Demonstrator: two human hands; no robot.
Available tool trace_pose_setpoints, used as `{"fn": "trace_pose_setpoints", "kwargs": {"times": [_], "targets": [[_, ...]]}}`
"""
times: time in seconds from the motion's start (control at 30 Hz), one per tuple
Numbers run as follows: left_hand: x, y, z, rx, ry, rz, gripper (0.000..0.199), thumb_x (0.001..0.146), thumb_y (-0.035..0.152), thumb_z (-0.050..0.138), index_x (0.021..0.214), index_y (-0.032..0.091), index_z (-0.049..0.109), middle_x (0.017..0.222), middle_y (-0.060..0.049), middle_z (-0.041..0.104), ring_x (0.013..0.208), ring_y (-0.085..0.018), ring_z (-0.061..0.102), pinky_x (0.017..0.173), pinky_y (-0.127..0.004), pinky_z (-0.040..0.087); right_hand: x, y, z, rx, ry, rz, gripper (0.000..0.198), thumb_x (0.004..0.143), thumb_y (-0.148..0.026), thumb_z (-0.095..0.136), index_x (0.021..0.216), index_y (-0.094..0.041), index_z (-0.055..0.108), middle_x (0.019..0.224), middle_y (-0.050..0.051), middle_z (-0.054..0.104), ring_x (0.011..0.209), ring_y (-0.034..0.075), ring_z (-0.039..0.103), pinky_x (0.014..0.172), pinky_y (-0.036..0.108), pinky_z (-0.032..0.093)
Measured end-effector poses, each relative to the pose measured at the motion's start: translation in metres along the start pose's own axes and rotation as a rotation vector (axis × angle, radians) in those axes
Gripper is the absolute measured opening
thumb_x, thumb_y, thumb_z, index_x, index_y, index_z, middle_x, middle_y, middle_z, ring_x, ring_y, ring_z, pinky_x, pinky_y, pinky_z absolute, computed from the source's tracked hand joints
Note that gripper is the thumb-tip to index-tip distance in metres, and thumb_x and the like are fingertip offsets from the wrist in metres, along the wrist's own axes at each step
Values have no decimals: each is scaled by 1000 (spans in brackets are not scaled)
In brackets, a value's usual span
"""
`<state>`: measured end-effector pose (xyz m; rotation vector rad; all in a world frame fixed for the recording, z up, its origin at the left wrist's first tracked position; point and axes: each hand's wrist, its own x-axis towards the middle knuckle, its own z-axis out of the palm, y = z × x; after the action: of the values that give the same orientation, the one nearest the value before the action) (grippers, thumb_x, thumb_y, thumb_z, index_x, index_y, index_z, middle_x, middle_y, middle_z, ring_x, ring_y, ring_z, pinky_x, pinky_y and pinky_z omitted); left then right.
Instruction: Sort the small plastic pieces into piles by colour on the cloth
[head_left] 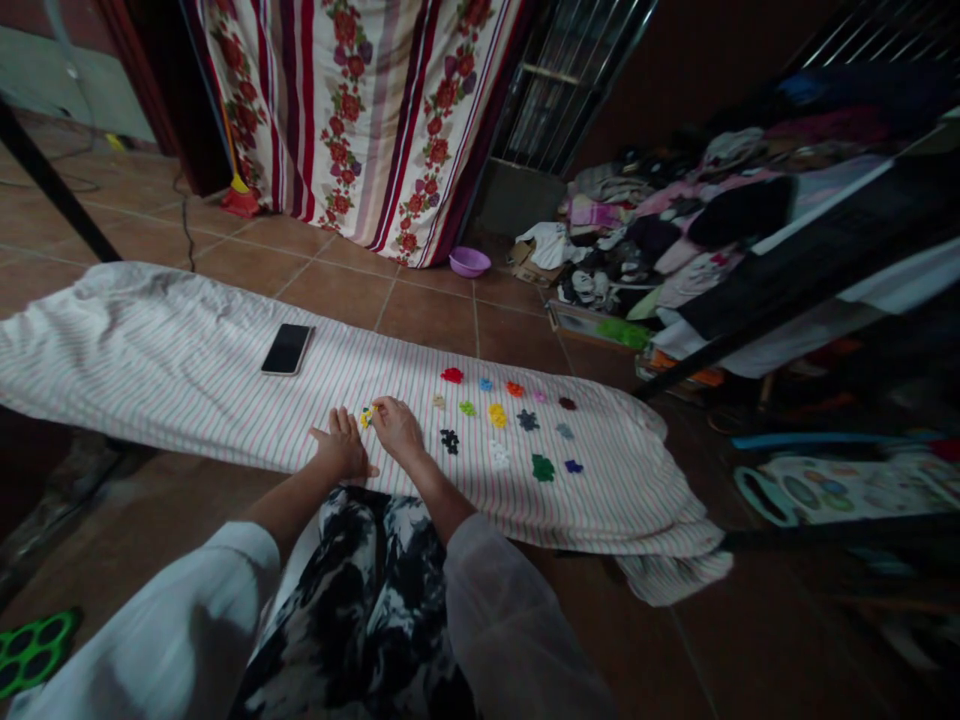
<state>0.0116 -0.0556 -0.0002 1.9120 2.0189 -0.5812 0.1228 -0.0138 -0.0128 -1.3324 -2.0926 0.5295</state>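
My left hand [341,447] rests on the striped cloth [187,370] with its fingers stretched out. Just beyond its fingertips sits a small yellow and green cluster of tiny pieces [366,417]. From the right, my right hand [397,428] reaches to this cluster, thumb and fingers pinched at its edge; what lies between them is too small to make out. Small piles sorted by colour spread to the right, among them black pieces [449,441], yellow pieces [498,415], red pieces [451,375], white pieces [499,455] and dark green pieces [542,467].
A phone [287,349] lies on the cloth to the left. Past the far edge, a purple basin [469,262] stands on the tiled floor below a flowered curtain [352,120]. Heaped clothes [660,220] fill the right side, behind a dark metal bar [705,355].
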Motion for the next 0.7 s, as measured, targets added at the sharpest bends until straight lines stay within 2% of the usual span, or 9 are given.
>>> {"fn": "trace_pose_setpoints", "kwargs": {"times": [0.13, 0.37, 0.5, 0.7], "targets": [[2, -1, 4, 19, 10, 12, 113, 67, 74, 44, 143, 1, 5, 149, -25, -7, 137, -41, -10, 97, -69, 21, -6, 25, -18, 20, 93, 43, 18, 84, -21, 46, 98, -20, 59, 88, 3, 65, 84, 15, 59, 80, 26, 45], [-3, 0, -3, 43, -15, 7, 109, 70, 69, 44, 143, -1, 3, 149, -24, -8, 138, -40, -7, 98, -67, 22, -18, 90, -65, 22, 241, 187, 23, 82, -21, 44, 97, -19, 61, 93, 4, 66, 83, 15, 61, 78, 27, 47], [-7, 0, -7, 33, -29, 24, 109, 70, 68, 45, 143, -1, 3, 148, -24, -8, 138, -40, -7, 98, -67, 23, -26, 126, -98, -82, 323, 309, 25, 80, -21, 44, 96, -17, 63, 90, 6, 67, 81, 16, 62, 77, 28, 47], [-6, 1, -7, 18, -43, 9, 110, 68, 67, 48, 143, 1, 2, 149, -23, -9, 137, -39, -10, 98, -68, 21, -31, 165, -134, -290, 331, 475, 28, 82, -21, 43, 99, -18, 65, 90, 6, 68, 82, 17, 61, 75, 26, 44]]}}
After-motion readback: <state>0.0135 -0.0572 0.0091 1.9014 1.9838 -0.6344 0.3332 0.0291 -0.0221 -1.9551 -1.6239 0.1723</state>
